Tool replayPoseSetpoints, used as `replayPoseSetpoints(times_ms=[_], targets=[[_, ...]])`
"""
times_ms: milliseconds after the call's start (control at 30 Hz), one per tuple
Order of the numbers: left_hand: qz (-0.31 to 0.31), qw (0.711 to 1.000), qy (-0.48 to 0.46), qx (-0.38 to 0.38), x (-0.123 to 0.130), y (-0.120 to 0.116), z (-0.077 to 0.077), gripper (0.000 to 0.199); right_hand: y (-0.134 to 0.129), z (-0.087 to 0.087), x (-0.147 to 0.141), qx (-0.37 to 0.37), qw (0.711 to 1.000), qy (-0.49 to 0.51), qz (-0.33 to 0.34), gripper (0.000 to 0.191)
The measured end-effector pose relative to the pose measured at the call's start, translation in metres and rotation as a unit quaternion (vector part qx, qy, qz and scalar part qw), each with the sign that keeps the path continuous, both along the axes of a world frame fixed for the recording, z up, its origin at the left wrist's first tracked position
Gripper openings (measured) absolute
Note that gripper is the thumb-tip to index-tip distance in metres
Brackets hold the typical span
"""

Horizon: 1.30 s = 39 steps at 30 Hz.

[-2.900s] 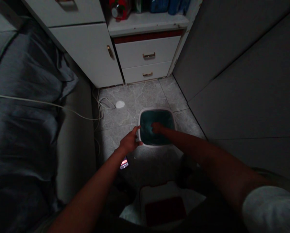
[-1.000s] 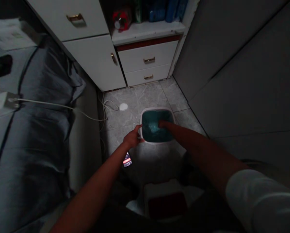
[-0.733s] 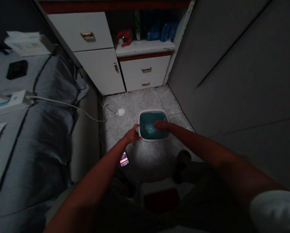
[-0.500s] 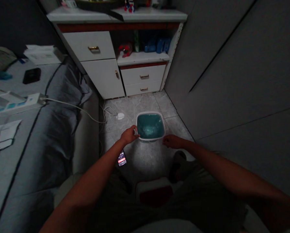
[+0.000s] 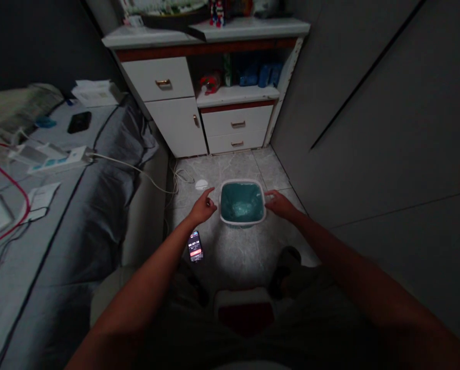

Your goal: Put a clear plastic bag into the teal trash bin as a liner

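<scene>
A teal bin with a pale rim (image 5: 243, 224) stands on the grey tiled floor, its inside facing up. Just left of the rim is my left hand (image 5: 204, 207), index finger stretched out and nothing held; a small gap shows between it and the bin. My right hand (image 5: 279, 203) is at the bin's right side, fingers reaching to the rim, and it does not grasp the bin. A lit phone (image 5: 195, 246) lies on the floor below my left hand.
White cabinet (image 5: 172, 123) with drawers at the back. Bed (image 5: 99, 190) on the left holds a power strip (image 5: 64, 160), whose cable hangs to the floor. Grey panelled wall (image 5: 387, 128) on the right. Red and white object (image 5: 245, 296) between my legs.
My left hand has come off the bin's rim, its index finger now extended. My right hand has moved up from the bin's lower right corner to its right side. The view has shifted slightly.
</scene>
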<state>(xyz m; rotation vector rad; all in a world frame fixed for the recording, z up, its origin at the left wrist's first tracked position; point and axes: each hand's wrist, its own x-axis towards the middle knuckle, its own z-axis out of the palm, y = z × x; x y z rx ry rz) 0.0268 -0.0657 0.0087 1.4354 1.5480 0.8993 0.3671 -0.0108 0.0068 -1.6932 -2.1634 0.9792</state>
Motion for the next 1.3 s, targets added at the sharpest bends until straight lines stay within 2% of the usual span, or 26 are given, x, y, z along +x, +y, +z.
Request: replayPoseSetpoints(times_ms=[67, 133, 200, 267, 300, 333, 367, 400, 433, 533, 600, 667, 733, 867, 967, 1067, 1133, 1200, 1233, 1300], targets=[[-0.003, 0.996, -0.053, 0.076, 0.005, 0.017, 0.028, 0.097, 0.018, 0.023, 0.002, 0.036, 0.995, 0.082, -0.037, 0.07], [-0.024, 0.981, -0.095, 0.165, 0.013, 0.024, 0.069, 0.103, 0.023, 0.06, 0.003, 0.109, 0.972, 0.202, -0.058, 0.082], [-0.042, 0.963, -0.109, 0.242, 0.022, 0.018, 0.12, 0.106, 0.011, 0.106, 0.003, 0.19, 0.94, 0.28, -0.037, 0.087], [-0.063, 0.943, -0.117, 0.304, 0.03, 0.004, 0.168, 0.109, -0.01, 0.15, 0.002, 0.253, 0.919, 0.302, -0.024, 0.094], [-0.07, 0.934, -0.119, 0.33, 0.032, -0.002, 0.185, 0.11, -0.02, 0.165, 0.001, 0.293, 0.904, 0.309, -0.023, 0.097], [-0.078, 0.928, -0.119, 0.343, 0.033, -0.005, 0.197, 0.111, -0.027, 0.175, 0.002, 0.329, 0.895, 0.299, -0.03, 0.099], [-0.086, 0.927, -0.118, 0.344, 0.032, -0.005, 0.2, 0.113, -0.028, 0.177, 0.002, 0.349, 0.893, 0.283, -0.032, 0.102], [-0.091, 0.931, -0.118, 0.334, 0.029, 0.0, 0.196, 0.115, -0.024, 0.172, 0.004, 0.354, 0.898, 0.26, -0.031, 0.104], [-0.092, 0.936, -0.121, 0.317, 0.025, 0.008, 0.185, 0.116, -0.015, 0.162, 0.007, 0.34, 0.911, 0.234, -0.02, 0.106], [-0.036, 0.961, -0.134, 0.238, 0.005, 0.045, 0.127, 0.111, 0.027, 0.113, 0.019, 0.28, 0.943, 0.178, 0.009, 0.104], [-0.022, 0.968, -0.145, 0.206, -0.009, 0.067, 0.093, 0.116, 0.051, 0.086, 0.027, 0.276, 0.945, 0.177, 0.008, 0.104], [-0.022, 0.966, -0.153, 0.205, -0.019, 0.079, 0.077, 0.121, 0.063, 0.074, 0.032, 0.28, 0.942, 0.184, 0.001, 0.103], [-0.024, 0.963, -0.154, 0.22, -0.024, 0.08, 0.078, 0.123, 0.064, 0.073, 0.034, 0.283, 0.941, 0.187, -0.007, 0.099], [-0.017, 0.958, -0.137, 0.253, -0.021, 0.069, 0.098, 0.113, 0.057, 0.08, 0.033, 0.292, 0.938, 0.187, -0.022, 0.095], [-0.011, 0.956, -0.12, 0.266, -0.019, 0.058, 0.107, 0.083, 0.049, 0.082, 0.029, 0.305, 0.937, 0.165, -0.053, 0.085], [-0.012, 0.961, -0.094, 0.259, -0.019, 0.044, 0.108, 0.037, 0.033, 0.079, 0.019, 0.298, 0.946, 0.109, -0.065, 0.055], [-0.026, 0.97, -0.058, 0.234, -0.019, 0.033, 0.105, 0.026, 0.019, 0.07, 0.01, 0.246, 0.967, 0.058, -0.022, 0.035], [-0.072, 0.98, -0.003, 0.184, -0.017, 0.021, 0.1, 0.028, 0.003, 0.056, -0.001, 0.144, 0.987, 0.015, 0.073, 0.025], [-0.111, 0.982, 0.029, 0.15, -0.015, 0.016, 0.096, 0.028, -0.005, 0.047, -0.007, 0.085, 0.987, -0.001, 0.133, 0.023], [-0.207, 0.972, 0.087, 0.073, -0.01, 0.005, 0.087, 0.026, -0.021, 0.026, -0.018, -0.012, 0.971, -0.03, 0.239, 0.02]])
